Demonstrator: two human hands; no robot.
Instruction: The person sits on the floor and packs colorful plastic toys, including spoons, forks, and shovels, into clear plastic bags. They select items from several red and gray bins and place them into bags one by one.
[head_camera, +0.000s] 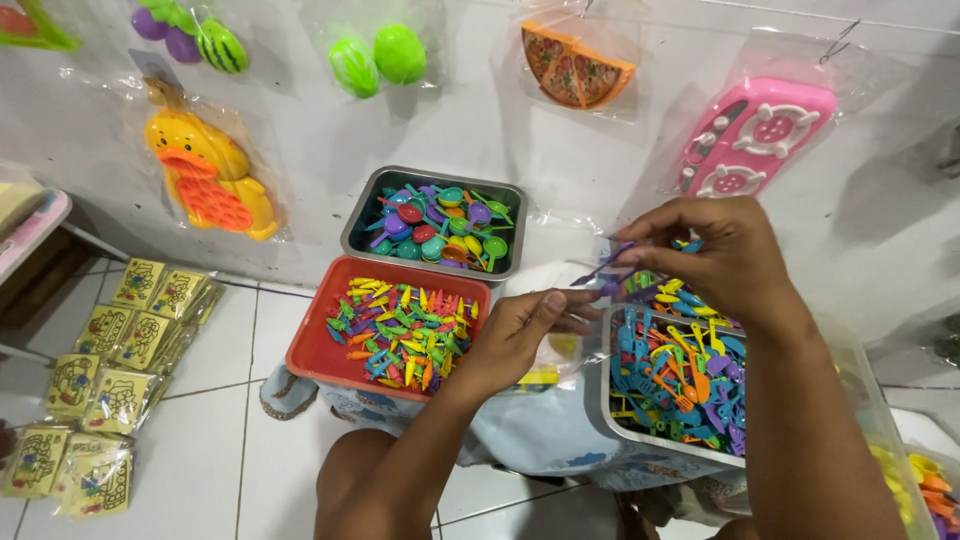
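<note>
Right hand (715, 255) pinches purple spoon (603, 268), handle slanting down-left toward clear bag (560, 345) gripped by left hand (520, 335) just below.

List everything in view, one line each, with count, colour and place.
Metal tray: one, grey, by the wall, holds many-coloured toy spoons.
Red tray: one, centre, holds small mixed-colour pieces.
Metal bin: one, right, holds coloured toy utensils.
Yellow packets: many, floor at left.
Duck toy: one, yellow-orange, bagged on the wall.
Pink stove toy: one, wall at right.
Clear bag: one, between the hands.
Left hand: pinches the bag.
Right hand: fingers hold a purple utensil.
</note>
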